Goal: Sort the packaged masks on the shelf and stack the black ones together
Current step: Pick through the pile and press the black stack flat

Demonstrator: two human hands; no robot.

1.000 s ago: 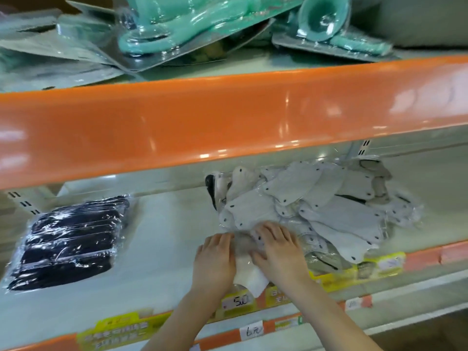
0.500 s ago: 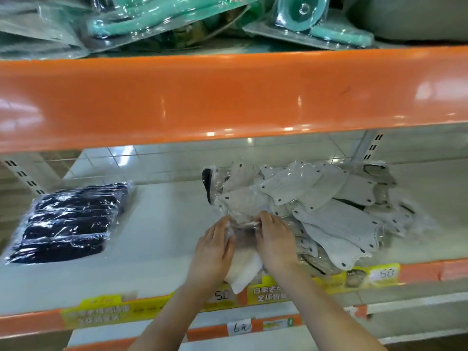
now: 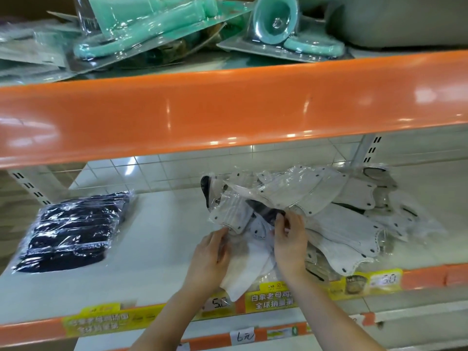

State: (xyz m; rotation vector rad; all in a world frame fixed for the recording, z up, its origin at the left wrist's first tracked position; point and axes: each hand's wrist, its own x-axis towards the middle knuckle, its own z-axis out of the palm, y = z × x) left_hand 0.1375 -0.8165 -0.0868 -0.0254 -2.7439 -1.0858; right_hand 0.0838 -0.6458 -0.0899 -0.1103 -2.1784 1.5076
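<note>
Digging into the heap of pale masks [image 3: 336, 219] on the shelf [image 3: 162, 249], a black mask [image 3: 266, 214] was pinched at the right hand [image 3: 290, 243], while the left hand [image 3: 210, 254] rested open beside it. The black stack [image 3: 71, 226] lay well apart, leftward.

Black mask [image 3: 269, 214] mostly under grey masks [image 3: 336, 224]

Black masks [image 3: 73, 229] in clear wrap; grey masks [image 3: 339, 221] with dark dots; shelf edge [image 3: 228, 107] orange; price labels [image 3: 273, 297] yellow; blister packs [image 3: 157, 24] teal.
</note>
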